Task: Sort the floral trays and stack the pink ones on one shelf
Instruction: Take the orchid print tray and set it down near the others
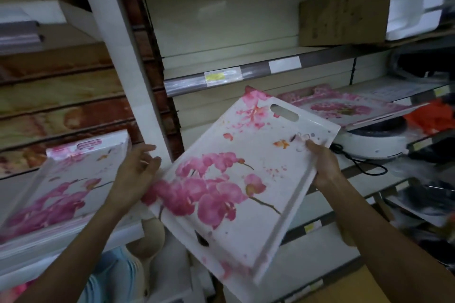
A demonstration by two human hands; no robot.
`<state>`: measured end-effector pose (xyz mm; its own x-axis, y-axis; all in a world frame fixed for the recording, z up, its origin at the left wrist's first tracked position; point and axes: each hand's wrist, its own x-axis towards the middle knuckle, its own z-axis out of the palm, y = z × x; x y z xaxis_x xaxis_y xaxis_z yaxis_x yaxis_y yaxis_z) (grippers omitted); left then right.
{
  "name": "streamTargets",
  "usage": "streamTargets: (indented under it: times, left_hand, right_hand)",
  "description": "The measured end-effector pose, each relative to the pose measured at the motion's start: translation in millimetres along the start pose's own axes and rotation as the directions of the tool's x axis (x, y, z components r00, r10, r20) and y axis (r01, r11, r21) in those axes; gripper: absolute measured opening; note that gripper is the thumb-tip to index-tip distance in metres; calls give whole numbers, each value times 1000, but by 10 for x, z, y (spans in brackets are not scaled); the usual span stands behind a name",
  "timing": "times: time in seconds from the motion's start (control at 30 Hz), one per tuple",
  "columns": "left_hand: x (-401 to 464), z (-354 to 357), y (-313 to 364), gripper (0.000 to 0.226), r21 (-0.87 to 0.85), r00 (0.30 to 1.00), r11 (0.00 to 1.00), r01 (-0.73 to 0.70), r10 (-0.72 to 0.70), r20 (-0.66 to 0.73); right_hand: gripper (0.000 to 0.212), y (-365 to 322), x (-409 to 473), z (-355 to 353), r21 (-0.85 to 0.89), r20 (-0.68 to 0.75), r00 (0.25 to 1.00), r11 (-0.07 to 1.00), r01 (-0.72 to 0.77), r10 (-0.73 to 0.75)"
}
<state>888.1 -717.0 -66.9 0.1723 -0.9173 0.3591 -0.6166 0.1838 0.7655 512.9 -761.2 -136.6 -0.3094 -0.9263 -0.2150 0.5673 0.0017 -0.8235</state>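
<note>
— Between the shelves, mid-frame: what's held, and how does it lie?
— White tray (pixel 236 179) with pink orchids. Long axis runs from lower left up to upper right, cut-out handle at the far, upper end, face tilted toward the camera. Near corner dips out of clear view, blurred.

— Hands?
— Right hand (pixel 322 167) closed on the tray's right rim, thumb on top. Left hand (pixel 135 174) open, fingers spread, at the tray's left edge; whether it touches, can't tell.

— Other trays?
— One pink tray on the left shelf (pixel 61 189), leaning, lower part cut off by the frame. Another flat on the right shelf (pixel 344 108), partly hidden behind the held one.

— Anything else?
— Cardboard box (pixel 344 12) up on the top shelf; contents not visible. Right side cluttered, too blurred to name.
</note>
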Motion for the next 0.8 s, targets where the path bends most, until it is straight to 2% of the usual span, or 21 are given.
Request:
streamTargets:
  times: [0.1,0.17,0.23,0.33,0.4,0.47,0.57,0.63,0.8]
  left_hand:
    - [-75,-106,-81,26,95,978,995,1,-21,209]
    - [-140,-218,-174,34,53,933,998,41,-57,355]
    - [-207,-328,-270,48,-40,867,992,119,-84,491]
    - [-377,-495,-387,45,-136,804,966,220,-101,585]
    - [-477,-618,-505,45,-147,799,966,212,-85,596]
    - [-552,-786,-673,47,-134,828,977,168,-66,557]
    - [-657,-1075,-861,28,-154,870,975,159,-65,489]
    - [-717,-1265,-972,24,-162,899,974,157,-72,433]
    - [-791,-1742,-1306,14,-199,960,968,152,-96,264]
  right_hand:
    - [20,79,-271,48,-42,38,999,999,0,2]
    - [16,172,-442,117,-43,63,998,999,12,-10]
    - [23,276,-596,214,-43,79,997,999,21,-18]
    - [27,428,-805,377,-54,94,995,998,35,-30]
    - [29,539,-930,484,-63,104,994,998,30,-23]
    - [31,646,-1068,606,-75,115,993,997,33,-24]
    - [34,766,-1250,850,-96,134,991,995,41,-27]
    - [29,842,-1364,1059,-114,168,986,993,38,-18]
    - [35,1090,-1558,1670,-192,200,980,980,42,-2]
